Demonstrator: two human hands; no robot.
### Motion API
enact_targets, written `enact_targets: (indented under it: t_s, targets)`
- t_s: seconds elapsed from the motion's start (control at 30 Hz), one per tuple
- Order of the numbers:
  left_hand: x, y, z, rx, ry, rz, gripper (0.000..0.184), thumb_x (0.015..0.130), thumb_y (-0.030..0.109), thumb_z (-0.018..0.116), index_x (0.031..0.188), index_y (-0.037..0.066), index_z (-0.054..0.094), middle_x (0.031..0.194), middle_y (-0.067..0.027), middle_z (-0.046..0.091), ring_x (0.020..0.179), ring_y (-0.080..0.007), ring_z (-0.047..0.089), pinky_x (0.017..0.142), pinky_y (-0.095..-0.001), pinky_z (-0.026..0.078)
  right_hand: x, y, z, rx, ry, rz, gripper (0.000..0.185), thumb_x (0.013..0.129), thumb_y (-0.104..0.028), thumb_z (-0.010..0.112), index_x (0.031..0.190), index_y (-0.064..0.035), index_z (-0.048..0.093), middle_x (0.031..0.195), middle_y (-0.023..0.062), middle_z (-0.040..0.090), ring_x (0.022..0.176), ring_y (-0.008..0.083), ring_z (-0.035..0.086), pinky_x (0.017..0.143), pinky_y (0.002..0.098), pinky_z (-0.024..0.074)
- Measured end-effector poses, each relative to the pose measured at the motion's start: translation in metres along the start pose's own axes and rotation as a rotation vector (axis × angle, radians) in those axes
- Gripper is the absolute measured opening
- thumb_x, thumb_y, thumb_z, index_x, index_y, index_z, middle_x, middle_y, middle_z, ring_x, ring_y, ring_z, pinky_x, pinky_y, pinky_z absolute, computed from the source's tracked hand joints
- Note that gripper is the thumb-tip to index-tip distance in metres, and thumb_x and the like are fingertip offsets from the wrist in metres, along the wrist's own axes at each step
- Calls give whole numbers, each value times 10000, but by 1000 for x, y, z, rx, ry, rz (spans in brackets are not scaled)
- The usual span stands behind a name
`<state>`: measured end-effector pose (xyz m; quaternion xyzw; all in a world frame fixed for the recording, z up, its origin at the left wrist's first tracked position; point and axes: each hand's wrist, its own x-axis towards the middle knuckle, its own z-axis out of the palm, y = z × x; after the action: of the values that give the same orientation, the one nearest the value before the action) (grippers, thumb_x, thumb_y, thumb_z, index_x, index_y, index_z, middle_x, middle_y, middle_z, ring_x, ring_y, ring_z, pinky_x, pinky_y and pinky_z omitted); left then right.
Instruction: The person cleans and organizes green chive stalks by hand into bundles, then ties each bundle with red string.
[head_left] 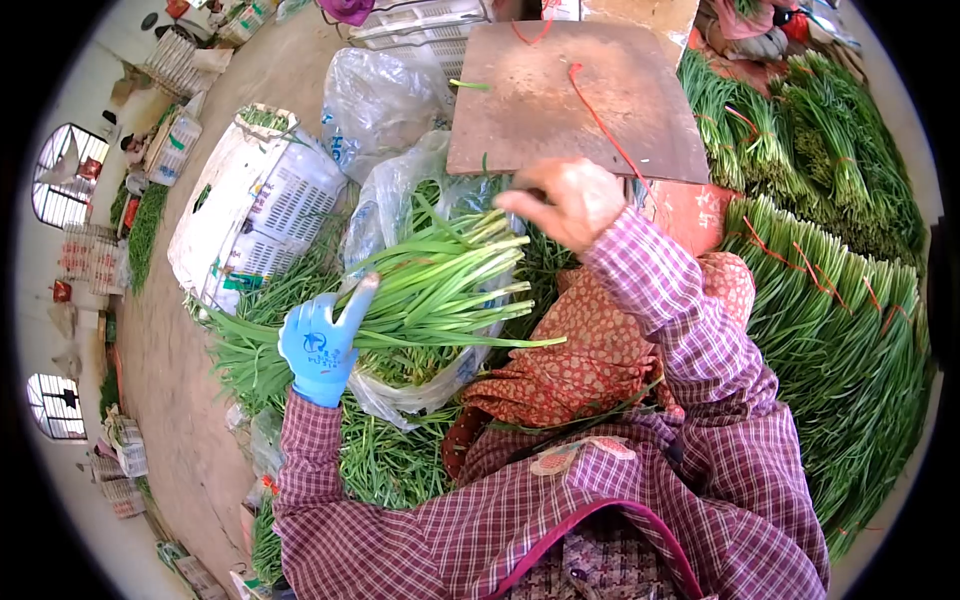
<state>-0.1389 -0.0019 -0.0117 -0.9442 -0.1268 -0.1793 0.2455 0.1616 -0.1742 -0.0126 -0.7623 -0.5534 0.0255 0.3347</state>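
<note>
My left hand (322,345), in a blue glove with a bare thumb tip, grips a loose bunch of garlic chives (440,290). The pale cut ends of the stalks point right, and the leaves trail off to the left. My bare right hand (568,203) is at the upper stalk ends, its fingers curled and its thumb against or just over them. What it pinches, if anything, is hidden. Under the bunch stands a clear plastic bag (385,215) with green trimmings inside. A red tie (605,125) lies across the brown board (560,90) ahead of my right hand.
Tied chive bundles (830,350) are stacked along my right side. More loose greens (395,460) cover the floor by my left arm. A white crate (290,190) stands to the left, with another plastic bag (380,100) near the board. Farther crates (175,140) line the wall.
</note>
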Motion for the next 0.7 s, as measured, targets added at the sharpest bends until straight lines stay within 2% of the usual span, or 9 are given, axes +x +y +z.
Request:
enact_targets:
  t_s: [0.07,0.13,0.17,0.33,0.4,0.47,0.53,0.63,0.7]
  targets:
    - [7,5,-4,-30,-19,31,783,650,7,623,1325,395,530,848,8,570,676,-189,565,593,-338,463,13,-22,0,-105,-222,53,444,816,-530,641,806,-95,731,703,107,688,672,298,674,629,396,538]
    - [13,8,-5,-26,-6,54,774,665,7,618,1324,402,527,849,8,574,668,-191,562,588,-338,467,15,-28,12,-146,-317,14,437,769,-538,680,797,-105,734,714,102,696,685,283,681,636,390,543]
    - [14,9,-6,-20,7,75,765,680,7,613,1324,409,523,850,9,577,660,-193,560,582,-338,470,15,-27,20,-135,-365,28,327,756,-437,697,767,-111,728,724,105,700,691,276,684,640,387,546]
    - [9,10,-2,74,-67,119,730,738,23,578,1341,428,499,810,2,551,632,-186,541,564,-326,469,0,-10,42,-280,-160,-20,153,731,-242,641,700,-94,668,680,102,665,639,294,665,610,409,535]
    - [7,6,1,23,-28,106,734,742,37,581,1351,434,485,823,2,559,626,-176,537,560,-320,467,-5,8,40,-438,-153,141,169,828,-202,582,818,-84,703,752,111,679,678,272,686,628,465,537]
    - [0,4,0,41,-79,96,734,743,34,581,1352,432,484,851,2,577,632,-176,543,568,-320,474,-11,27,30,-582,-259,212,163,864,-216,587,925,-97,680,803,105,673,697,244,683,634,463,536]
    - [-2,4,0,58,-128,88,735,744,31,581,1353,430,483,880,1,596,637,-176,549,577,-320,481,-16,28,15,-588,-244,241,293,858,-365,642,1001,-110,656,896,107,673,780,240,683,668,433,538]
    - [4,9,1,44,-106,96,738,748,22,578,1352,434,482,890,3,597,650,-178,553,590,-321,492,-6,2,9,-241,-148,86,304,825,-400,680,864,-99,678,770,71,675,703,237,673,640,370,535]
    - [9,11,1,20,-126,108,854,614,10,658,1350,410,493,864,-15,565,722,-213,572,615,-354,479,-3,-16,20,-130,-136,-112,335,827,-424,667,774,-94,689,728,72,693,650,235,674,613,367,538]
